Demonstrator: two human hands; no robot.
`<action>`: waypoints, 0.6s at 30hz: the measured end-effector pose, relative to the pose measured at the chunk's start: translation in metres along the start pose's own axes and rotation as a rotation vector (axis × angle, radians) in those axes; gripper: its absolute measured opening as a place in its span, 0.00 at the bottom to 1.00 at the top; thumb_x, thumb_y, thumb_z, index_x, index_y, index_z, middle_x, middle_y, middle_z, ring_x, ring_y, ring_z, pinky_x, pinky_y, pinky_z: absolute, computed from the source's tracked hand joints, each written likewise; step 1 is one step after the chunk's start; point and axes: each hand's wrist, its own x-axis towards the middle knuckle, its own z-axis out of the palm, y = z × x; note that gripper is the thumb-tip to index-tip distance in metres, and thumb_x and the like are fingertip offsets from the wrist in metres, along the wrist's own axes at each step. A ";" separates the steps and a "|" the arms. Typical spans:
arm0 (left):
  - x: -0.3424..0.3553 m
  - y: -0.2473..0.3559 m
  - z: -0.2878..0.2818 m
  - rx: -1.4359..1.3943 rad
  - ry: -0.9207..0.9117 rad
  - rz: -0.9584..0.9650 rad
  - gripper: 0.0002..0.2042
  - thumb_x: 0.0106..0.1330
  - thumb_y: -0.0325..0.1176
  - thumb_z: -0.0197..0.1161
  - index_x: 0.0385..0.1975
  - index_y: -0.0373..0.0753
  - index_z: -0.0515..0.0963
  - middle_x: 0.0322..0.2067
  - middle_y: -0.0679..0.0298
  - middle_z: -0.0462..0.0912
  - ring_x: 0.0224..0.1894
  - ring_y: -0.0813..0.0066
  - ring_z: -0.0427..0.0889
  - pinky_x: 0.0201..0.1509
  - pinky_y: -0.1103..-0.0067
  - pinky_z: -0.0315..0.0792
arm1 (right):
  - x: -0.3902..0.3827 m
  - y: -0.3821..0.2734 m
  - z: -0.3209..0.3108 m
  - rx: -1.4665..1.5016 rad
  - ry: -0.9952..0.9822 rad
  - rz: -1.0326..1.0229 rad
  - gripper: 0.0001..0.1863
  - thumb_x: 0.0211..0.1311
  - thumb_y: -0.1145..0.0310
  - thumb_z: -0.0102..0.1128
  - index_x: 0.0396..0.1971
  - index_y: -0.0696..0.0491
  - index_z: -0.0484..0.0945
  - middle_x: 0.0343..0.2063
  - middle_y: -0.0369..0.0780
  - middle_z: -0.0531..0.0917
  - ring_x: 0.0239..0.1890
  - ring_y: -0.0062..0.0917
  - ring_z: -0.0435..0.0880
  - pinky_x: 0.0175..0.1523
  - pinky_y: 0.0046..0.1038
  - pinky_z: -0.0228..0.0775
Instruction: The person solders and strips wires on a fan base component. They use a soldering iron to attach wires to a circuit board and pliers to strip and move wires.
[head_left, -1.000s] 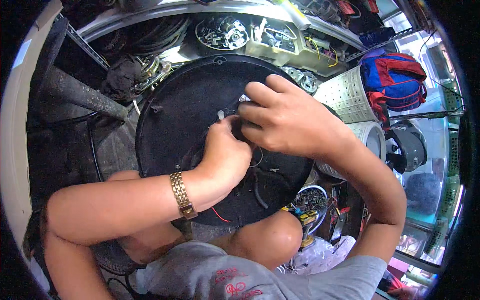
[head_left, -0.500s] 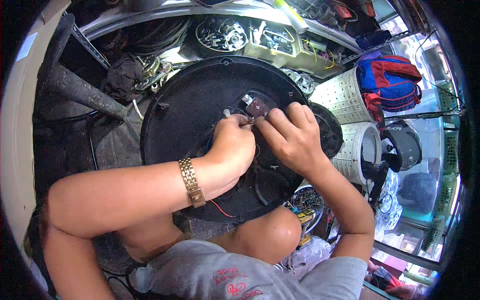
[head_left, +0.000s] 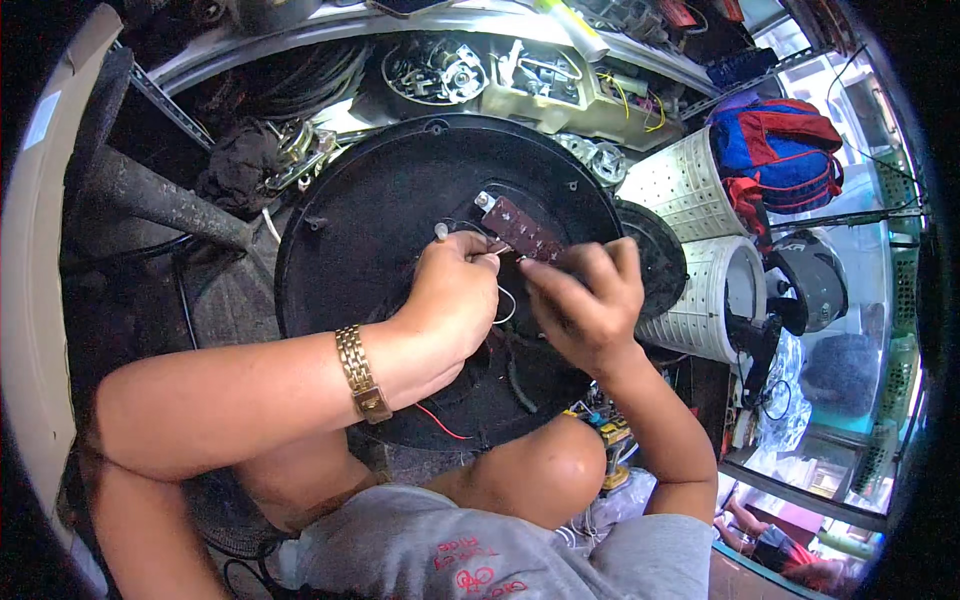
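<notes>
My left hand (head_left: 455, 285), with a gold-coloured watch on its wrist, is closed, thumb and forefinger pinching a thin wire (head_left: 505, 250). A pale wire loop (head_left: 508, 308) hangs beside its fingers. Just to its right, my right hand (head_left: 595, 310) is curled and blurred, thumb and forefinger together near the wire's end; whatever they hold is too small to make out. Behind the fingertips lies a flat brown strip (head_left: 515, 222) with metal contacts and a metal tab. Beneath both hands sits a large round black plastic housing (head_left: 360, 190). A red wire (head_left: 440, 422) sticks out at its near edge.
Bins of metal parts (head_left: 437, 72) stand behind the housing. White perforated baskets (head_left: 690, 300), a blue-and-red backpack (head_left: 775, 150) and a dark helmet (head_left: 808, 280) are at the right. A thick metal post (head_left: 175, 205) slants at the left. A yellow power tool (head_left: 615, 445) lies beside my knee.
My right hand has drawn slightly down and away from the left fingertips, uncovering more of the brown strip. My left hand has shifted a little left, and the pale wire loop now shows.
</notes>
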 end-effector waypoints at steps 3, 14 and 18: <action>-0.001 0.000 0.000 0.012 -0.017 -0.014 0.12 0.67 0.28 0.49 0.45 0.28 0.73 0.36 0.60 0.78 0.39 0.76 0.72 0.48 0.80 0.65 | 0.013 0.002 -0.004 0.010 0.048 0.068 0.16 0.33 0.73 0.70 0.30 0.47 0.81 0.25 0.35 0.74 0.26 0.30 0.68 0.29 0.30 0.62; 0.002 -0.002 -0.003 0.009 -0.011 -0.018 0.12 0.68 0.28 0.49 0.45 0.28 0.74 0.38 0.59 0.78 0.42 0.74 0.74 0.49 0.80 0.65 | 0.011 -0.004 0.005 -0.166 -0.052 -0.045 0.22 0.30 0.70 0.67 0.34 0.42 0.83 0.33 0.36 0.75 0.30 0.31 0.69 0.33 0.29 0.63; 0.004 0.000 -0.005 -0.037 -0.069 -0.007 0.12 0.68 0.28 0.49 0.45 0.28 0.74 0.38 0.59 0.79 0.42 0.74 0.74 0.50 0.80 0.65 | 0.011 -0.016 0.000 -0.240 -0.095 0.001 0.24 0.32 0.68 0.67 0.38 0.39 0.83 0.36 0.36 0.75 0.32 0.32 0.69 0.36 0.31 0.64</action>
